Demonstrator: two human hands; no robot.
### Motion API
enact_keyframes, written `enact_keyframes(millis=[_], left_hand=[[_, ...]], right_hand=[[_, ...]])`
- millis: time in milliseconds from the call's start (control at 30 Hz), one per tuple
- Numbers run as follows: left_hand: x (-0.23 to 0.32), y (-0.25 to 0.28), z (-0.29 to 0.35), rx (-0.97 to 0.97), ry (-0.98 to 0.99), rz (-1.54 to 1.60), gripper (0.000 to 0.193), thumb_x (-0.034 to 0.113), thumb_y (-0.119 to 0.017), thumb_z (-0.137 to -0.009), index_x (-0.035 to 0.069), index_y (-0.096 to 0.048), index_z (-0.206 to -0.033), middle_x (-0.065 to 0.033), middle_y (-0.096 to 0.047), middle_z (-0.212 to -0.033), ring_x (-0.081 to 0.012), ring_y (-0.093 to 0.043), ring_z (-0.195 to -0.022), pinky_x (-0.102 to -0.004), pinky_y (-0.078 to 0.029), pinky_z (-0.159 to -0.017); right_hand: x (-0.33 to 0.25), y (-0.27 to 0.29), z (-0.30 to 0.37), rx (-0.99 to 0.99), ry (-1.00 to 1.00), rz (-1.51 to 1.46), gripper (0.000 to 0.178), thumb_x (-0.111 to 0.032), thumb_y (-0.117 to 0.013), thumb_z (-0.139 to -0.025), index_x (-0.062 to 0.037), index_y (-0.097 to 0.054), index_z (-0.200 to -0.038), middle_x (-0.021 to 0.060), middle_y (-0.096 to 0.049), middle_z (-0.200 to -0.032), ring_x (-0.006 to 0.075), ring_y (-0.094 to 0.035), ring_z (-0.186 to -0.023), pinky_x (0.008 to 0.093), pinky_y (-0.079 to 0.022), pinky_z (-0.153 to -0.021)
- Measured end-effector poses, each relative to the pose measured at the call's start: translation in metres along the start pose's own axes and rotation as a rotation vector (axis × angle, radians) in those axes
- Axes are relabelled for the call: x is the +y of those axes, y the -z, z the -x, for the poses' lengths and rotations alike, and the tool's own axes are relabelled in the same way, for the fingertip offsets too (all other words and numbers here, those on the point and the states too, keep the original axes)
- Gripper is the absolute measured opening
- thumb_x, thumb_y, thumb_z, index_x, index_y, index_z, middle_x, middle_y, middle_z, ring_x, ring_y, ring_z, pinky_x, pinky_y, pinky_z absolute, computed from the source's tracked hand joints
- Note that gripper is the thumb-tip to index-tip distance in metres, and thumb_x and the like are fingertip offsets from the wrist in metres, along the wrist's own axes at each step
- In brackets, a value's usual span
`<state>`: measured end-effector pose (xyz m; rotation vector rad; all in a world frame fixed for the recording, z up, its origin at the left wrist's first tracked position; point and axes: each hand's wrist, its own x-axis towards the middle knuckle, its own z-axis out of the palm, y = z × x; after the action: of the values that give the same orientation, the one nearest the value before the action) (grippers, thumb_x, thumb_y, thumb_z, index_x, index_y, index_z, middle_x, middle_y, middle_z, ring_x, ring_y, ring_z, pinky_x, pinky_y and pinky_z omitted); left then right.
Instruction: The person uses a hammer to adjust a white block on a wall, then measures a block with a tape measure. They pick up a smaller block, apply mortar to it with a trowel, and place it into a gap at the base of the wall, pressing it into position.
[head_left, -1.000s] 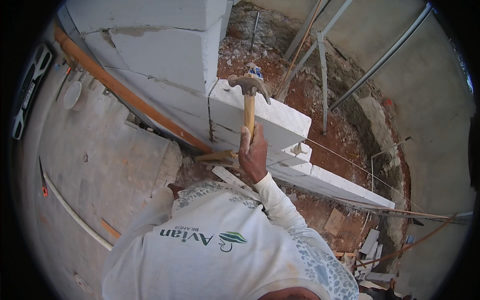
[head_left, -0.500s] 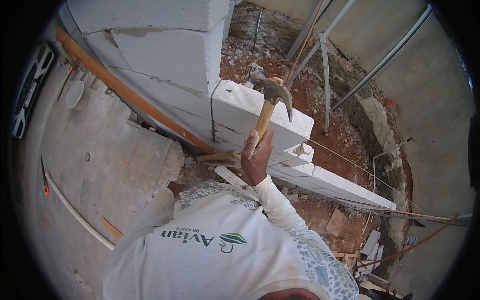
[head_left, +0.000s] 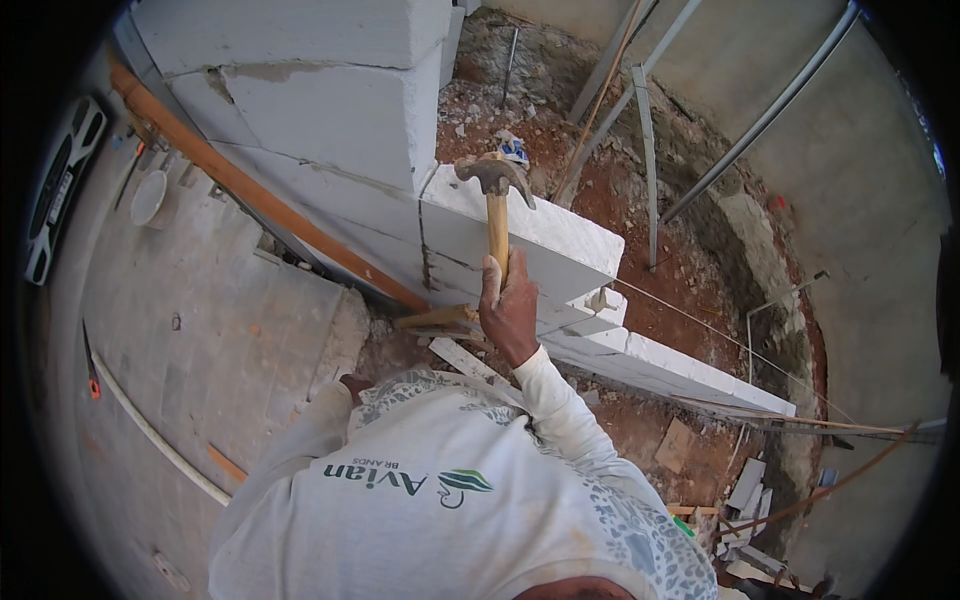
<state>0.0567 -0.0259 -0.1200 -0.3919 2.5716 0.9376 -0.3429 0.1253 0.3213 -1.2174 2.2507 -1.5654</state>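
My right hand [head_left: 510,312] is closed around the wooden handle of a claw hammer [head_left: 498,215]. The rusty hammer head appears over the top of a white building block [head_left: 560,228], near where that block meets the taller part of the wall. Whether the head touches the block, I cannot tell. Low at my left side, my left hand [head_left: 357,384] shows only in part beside my shirt, with its fingers hidden. A thin joint runs down the wall's face just left of the hammer.
A lower course of white blocks [head_left: 690,372] steps down to the right, with a taut string [head_left: 735,345] alongside. An orange-brown pole [head_left: 260,205] leans along the wall. Metal braces [head_left: 648,165] stand over rubble and red soil behind. A bucket [head_left: 149,197] sits on the left paving.
The hammer head has swung left over the block, and its handle now stands straighter. My right hand has turned slightly with it.
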Motion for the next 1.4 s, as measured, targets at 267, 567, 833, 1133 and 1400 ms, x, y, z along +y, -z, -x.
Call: enact_keyframes(millis=[267, 567, 833, 1133, 1400], left_hand=[[0.007, -0.015, -0.001, 0.096, 0.427, 0.595, 0.057, 0.02, -0.085, -0.07, 0.018, -0.071, -0.125, -0.0091, -0.072, -0.119, -0.028, -0.064, -0.115, -0.0387, -0.052, -0.099], [0.013, -0.02, -0.012, 0.205, 0.552, 0.763, 0.035, 0.017, -0.081, -0.079, 0.005, -0.075, -0.112, -0.0093, -0.076, -0.106, -0.0224, -0.071, -0.097, -0.0361, -0.057, -0.087], [0.002, -0.018, 0.003, 0.254, -0.033, 0.396, 0.049, 0.016, -0.082, -0.076, 0.004, -0.07, -0.122, -0.0122, -0.075, -0.109, -0.0286, -0.072, -0.096, -0.0379, -0.057, -0.089], [0.027, 0.014, 0.003, -0.171, 0.145, -0.141, 0.081, 0.04, -0.083, -0.07, 0.032, -0.055, -0.145, -0.0095, -0.066, -0.135, -0.0341, -0.063, -0.123, -0.0415, -0.048, -0.105], [0.026, -0.002, -0.008, -0.058, 0.366, 0.284, 0.068, 0.018, -0.085, -0.065, 0.016, -0.069, -0.131, -0.01, -0.072, -0.125, -0.0287, -0.069, -0.112, -0.0381, -0.053, -0.099]], right_hand=[[0.0, -0.001, 0.002, -0.004, 0.032, 0.014, 0.02, -0.02, -0.055, -0.105, -0.0017, -0.048, -0.109, 0.0218, -0.056, -0.065, 0.0445, -0.059, -0.057, 0.0498, -0.041, -0.052], [-0.002, -0.002, 0.0, -0.02, -0.023, 0.031, 0.02, -0.021, -0.053, -0.106, -0.002, -0.048, -0.11, 0.0194, -0.055, -0.065, 0.0377, -0.058, -0.055, 0.0457, -0.041, -0.052], [-0.009, 0.005, 0.0, 0.037, -0.021, -0.014, 0.021, -0.021, -0.054, -0.106, -0.0028, -0.049, -0.113, 0.0181, -0.054, -0.061, 0.0386, -0.059, -0.054, 0.0466, -0.042, -0.053], [-0.005, 0.0, 0.002, 0.029, 0.0, 0.008, 0.02, -0.021, -0.054, -0.106, -0.0022, -0.049, -0.111, 0.0196, -0.056, -0.063, 0.041, -0.06, -0.055, 0.0486, -0.042, -0.052], [-0.013, 0.001, -0.001, 0.044, -0.005, -0.06, 0.02, -0.021, -0.053, -0.106, -0.0025, -0.048, -0.112, 0.0198, -0.057, -0.064, 0.0456, -0.06, -0.056, 0.0518, -0.042, -0.053]])
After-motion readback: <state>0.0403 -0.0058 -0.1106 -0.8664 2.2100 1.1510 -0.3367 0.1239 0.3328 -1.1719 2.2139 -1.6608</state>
